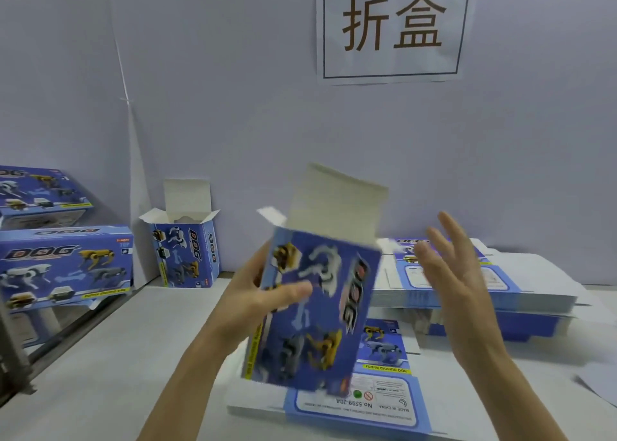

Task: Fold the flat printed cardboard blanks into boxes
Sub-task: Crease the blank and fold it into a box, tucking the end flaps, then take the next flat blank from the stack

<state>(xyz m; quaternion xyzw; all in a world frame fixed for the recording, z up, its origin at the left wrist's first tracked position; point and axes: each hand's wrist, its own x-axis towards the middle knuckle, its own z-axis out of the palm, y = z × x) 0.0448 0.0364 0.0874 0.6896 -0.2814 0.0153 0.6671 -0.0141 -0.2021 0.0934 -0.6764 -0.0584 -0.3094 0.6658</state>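
At the bottom centre of the frame, the near stack of flat blanks [360, 407] lies on the table [117, 357] right under your work. If the piece you hold drops, it will likely scuff or shift the top sheet. Just above it, your left hand [267, 300] grips the half-formed box [310, 307] alone, thumb laid across the printed face and fingers hidden behind. The box is tilted in mid-air at the middle of the frame, with its top flaps standing open. One-handed, that hold looks thin: squeeze harder and you may crush the side panels, loosen it and the sleeve may collapse flat again. Your right hand [457, 273] hangs to the right of the box with its fingers spread, touching nothing. Bring it in carelessly and it could catch the tall pale flap and crease it off its score line. Behind that hand, at mid right, the second stack of blanks [521, 293] sits close enough for a wide sweep to fan it out. At mid left, the standing open box [187, 253] and the closed boxes [63, 267] are well apart from you and look safe.
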